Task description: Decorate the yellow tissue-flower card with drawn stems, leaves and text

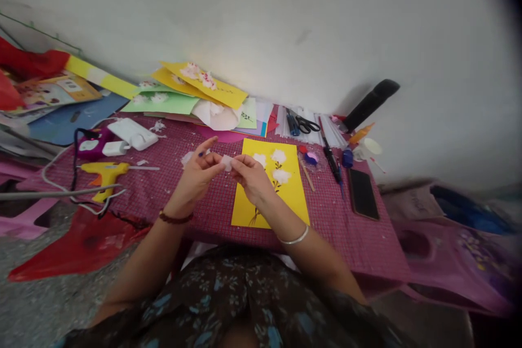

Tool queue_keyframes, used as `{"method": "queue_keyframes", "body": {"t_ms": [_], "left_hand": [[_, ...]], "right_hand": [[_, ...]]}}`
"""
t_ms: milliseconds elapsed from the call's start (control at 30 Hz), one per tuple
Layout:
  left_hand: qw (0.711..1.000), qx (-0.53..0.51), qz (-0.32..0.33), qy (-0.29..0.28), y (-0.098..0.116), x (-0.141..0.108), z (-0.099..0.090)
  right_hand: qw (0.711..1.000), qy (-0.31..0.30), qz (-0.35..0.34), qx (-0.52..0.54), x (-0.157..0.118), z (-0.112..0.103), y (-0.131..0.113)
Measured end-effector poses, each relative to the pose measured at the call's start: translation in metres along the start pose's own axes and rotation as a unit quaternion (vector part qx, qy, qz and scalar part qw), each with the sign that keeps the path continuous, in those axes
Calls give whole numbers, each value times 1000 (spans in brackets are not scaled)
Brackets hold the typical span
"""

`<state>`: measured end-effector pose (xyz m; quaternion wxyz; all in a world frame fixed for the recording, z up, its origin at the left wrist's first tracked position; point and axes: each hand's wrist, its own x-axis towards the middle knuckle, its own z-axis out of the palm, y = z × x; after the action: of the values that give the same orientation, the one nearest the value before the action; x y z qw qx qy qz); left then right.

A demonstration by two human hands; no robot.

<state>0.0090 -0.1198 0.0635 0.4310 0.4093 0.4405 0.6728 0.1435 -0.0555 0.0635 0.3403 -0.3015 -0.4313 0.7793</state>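
Observation:
Between my two hands is a small piece of white tissue paper (227,163). My left hand (200,171) pinches its left side with thumb and a finger, another finger pointing away. On the other side, the fingertips of my right hand (253,175) are closed on the same piece. Below and beside my right hand lies a yellow sheet of paper (296,196) with dark painted stems. White puffy tissue flowers (281,176) sit on it; my right hand and forearm hide part of the sheet. Some loose white tissue (187,157) lies behind my left hand.
At left are a yellow glue gun (105,175), a white adapter (134,133) and cables. Yellow and green cards (163,102) pile up by the wall. Scissors (306,125), a wooden stick (308,175), paint pots (311,157) and a phone (362,194) lie to the right.

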Motion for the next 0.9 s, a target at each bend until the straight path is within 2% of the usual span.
{"method": "queue_keyframes", "body": {"t_ms": [67, 133, 233, 333, 533, 667, 733, 800, 833, 900], "left_hand": [[999, 25, 3, -19, -6, 1, 1], [994, 97, 31, -33, -14, 1, 0], [967, 235, 92, -32, -28, 4, 2], [943, 302, 131, -38, -40, 6, 5], [939, 301, 138, -91, -49, 7, 10], [910, 373, 155, -87, -50, 11, 7], [891, 420, 158, -71, -50, 15, 3], [886, 436, 149, -55, -49, 19, -1], [892, 427, 137, -52, -49, 20, -4], [924, 368, 97, -49, -46, 19, -7]], "right_hand": [[999, 16, -42, -22, 3, -3, -2], [991, 45, -106, -75, 6, -6, -6], [951, 97, -216, -200, 6, -7, -11], [913, 75, -269, -298, 3, -2, -8], [904, -55, -252, -341, 3, -4, -5], [905, -121, -233, -336, 3, -14, -9], [928, -140, -193, -286, 1, -17, -10], [963, -136, -145, -184, -1, -19, -9], [976, -126, -125, -128, -1, -21, -9], [990, -95, -97, -43, 1, -25, -7]]}}
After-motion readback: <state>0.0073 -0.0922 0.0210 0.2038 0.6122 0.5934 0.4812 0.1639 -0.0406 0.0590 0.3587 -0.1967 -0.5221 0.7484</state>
